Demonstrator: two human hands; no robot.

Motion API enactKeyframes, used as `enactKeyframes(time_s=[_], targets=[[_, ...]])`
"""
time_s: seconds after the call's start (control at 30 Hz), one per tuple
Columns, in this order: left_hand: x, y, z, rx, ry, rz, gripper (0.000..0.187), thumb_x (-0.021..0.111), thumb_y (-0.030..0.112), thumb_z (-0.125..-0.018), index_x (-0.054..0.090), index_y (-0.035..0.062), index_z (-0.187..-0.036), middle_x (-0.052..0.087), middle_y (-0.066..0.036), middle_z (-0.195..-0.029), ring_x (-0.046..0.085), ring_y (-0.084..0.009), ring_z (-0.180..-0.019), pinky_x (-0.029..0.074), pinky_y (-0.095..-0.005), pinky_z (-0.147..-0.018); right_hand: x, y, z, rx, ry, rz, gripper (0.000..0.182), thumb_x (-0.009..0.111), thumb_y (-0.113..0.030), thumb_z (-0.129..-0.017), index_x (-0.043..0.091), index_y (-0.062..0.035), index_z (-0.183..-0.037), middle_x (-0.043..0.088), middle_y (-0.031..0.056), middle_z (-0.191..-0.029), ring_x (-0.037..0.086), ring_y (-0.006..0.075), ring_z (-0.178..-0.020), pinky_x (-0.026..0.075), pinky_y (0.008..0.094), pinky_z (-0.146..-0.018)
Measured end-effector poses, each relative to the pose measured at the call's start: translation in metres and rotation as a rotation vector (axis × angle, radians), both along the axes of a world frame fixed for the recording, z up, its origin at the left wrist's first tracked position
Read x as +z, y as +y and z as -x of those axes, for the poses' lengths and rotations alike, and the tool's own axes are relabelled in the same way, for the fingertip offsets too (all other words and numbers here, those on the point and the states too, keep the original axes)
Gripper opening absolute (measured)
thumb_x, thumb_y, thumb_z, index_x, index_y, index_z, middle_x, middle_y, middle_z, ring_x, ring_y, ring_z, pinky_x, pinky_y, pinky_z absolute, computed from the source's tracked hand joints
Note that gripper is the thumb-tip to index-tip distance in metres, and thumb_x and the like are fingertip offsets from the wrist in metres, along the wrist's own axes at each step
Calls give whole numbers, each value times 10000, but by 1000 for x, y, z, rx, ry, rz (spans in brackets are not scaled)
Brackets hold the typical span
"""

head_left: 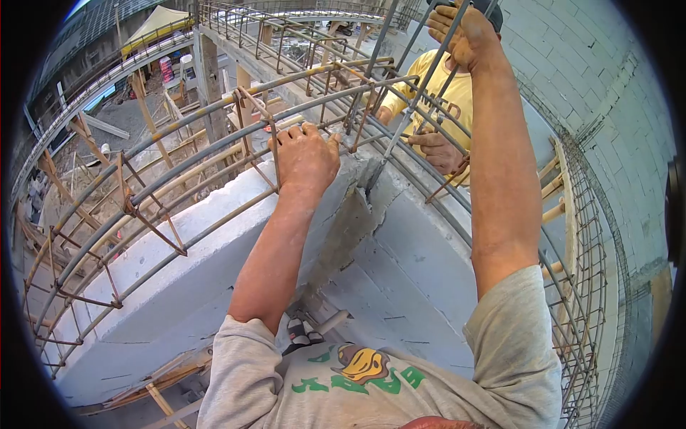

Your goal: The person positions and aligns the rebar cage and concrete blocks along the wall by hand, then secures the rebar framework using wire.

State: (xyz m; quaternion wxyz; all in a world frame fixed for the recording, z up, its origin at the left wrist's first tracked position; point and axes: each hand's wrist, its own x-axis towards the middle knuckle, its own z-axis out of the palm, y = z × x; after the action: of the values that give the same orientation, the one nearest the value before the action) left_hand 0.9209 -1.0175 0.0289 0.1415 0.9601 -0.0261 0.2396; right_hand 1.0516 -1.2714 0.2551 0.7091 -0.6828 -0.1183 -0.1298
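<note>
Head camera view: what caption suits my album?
Left hand on the rebar cage, right hand raised at upright bars, yellow-shirted co-worker beyond.

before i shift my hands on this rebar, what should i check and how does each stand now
1. Left hand at the rebar cage: ok, fingers curled there.
2. Right hand firmly gripping the upright rebar: cannot tell; raised beside it, grip unclear.
3. Co-worker's hand well away from the bars: not ok, close beside them.
4. Gloves on you: not ok, both hands bare.
5. Corner ties tight: cannot tell, too small.
</note>
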Motion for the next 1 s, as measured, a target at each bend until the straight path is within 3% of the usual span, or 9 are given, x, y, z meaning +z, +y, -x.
enactKeyframes(time_s=[0.13, 0.27, 0.3, 0.47, 0.6, 0.67, 0.8, 0.9, 1.0], targets=[[5, 1, 0, -15, 99, -1, 626, 460, 537, -977, 616, -18, -1222, 634, -230, -1167, 572, -366, -1141, 361, -492, -1012, 8, 6, 4, -172, -99, -77, 466, 380, -424, -1028, 525, 6, -1133, 586, 156, -1080, 592, 353, -1025, 473, 468, -958], [9, 0, 1, -8, 113, -9, 627, 467, 536, -973, 621, -23, -1209, 621, -255, -1217, 575, -367, -1135, 360, -494, -1007, 16, -1, -6, -96, -225, -163, 406, 426, -456, -1025, 581, -116, -864, 579, 39, -772, 574, 182, -671, 509, 347, -652], [6, 0, 0, -6, 100, -10, 626, 468, 537, -972, 623, -23, -1206, 618, -261, -1228, 576, -366, -1131, 361, -495, -1004, 17, 51, 48, -313, -253, -212, 413, 448, -462, -1022, 533, -165, -748, 488, -20, -602, 473, 120, -528, 443, 300, -526], [-4, 0, -2, -9, -13, -29, 627, 508, 514, -957, 613, -69, -1162, 640, -231, -1073, 577, -360, -1043, 430, -468, -932, 16, 89, 119, -390, -485, -169, 393, 497, -418, -1013, 570, -119, -768, 482, -12, -552, 499, 125, -528, 453, 307, -532], [9, 0, 1, -21, 130, -1, 680, 459, 548, -972, 614, -75, -1197, 620, -289, -1211, 570, -387, -1160, 359, -504, -1020, 10, 125, 142, -520, -1082, 553, 407, 530, -393, -1001, 687, -34, -890, 603, 36, -622, 592, 148, -600, 471, 311, -527], [8, 0, -2, -14, 103, 3, 707, 455, 570, -967, 612, -80, -1197, 625, -287, -1198, 566, -385, -1168, 359, -499, -1022, 20, 159, 166, -203, -451, 1076, 428, 550, -394, -984, 714, 0, -1024, 692, 83, -763, 660, 184, -711, 529, 341, -601], [13, 3, 6, -59, 122, 34, 763, 447, 614, -955, 597, -84, -1225, 622, -280, -1205, 558, -383, -1184, 360, -492, -1025, -10, 190, 99, -78, -216, 2083, 408, 584, -314, -877, 722, 70, -878, 695, 211, -785, 699, 318, -759, 551, 433, -754], [11, 4, 5, -67, 122, 10, 866, 464, 698, -905, 560, -71, -1291, 611, -258, -1223, 555, -357, -1182, 375, -465, -1020, -1, 185, 134, 76, 379, 2400, 347, 578, -281, -862, 740, 20, -799, 725, 128, -773, 716, 230, -733, 572, 371, -706], [1, 4, 3, -64, 63, -9, 940, 518, 744, -845, 532, -59, -1334, 621, -228, -1189, 556, -339, -1154, 396, -441, -1006, 29, 170, 188, 254, 612, 2258, 407, 579, -372, -895, 757, -22, -788, 751, 107, -828, 733, 191, -729, 578, 334, -679]])
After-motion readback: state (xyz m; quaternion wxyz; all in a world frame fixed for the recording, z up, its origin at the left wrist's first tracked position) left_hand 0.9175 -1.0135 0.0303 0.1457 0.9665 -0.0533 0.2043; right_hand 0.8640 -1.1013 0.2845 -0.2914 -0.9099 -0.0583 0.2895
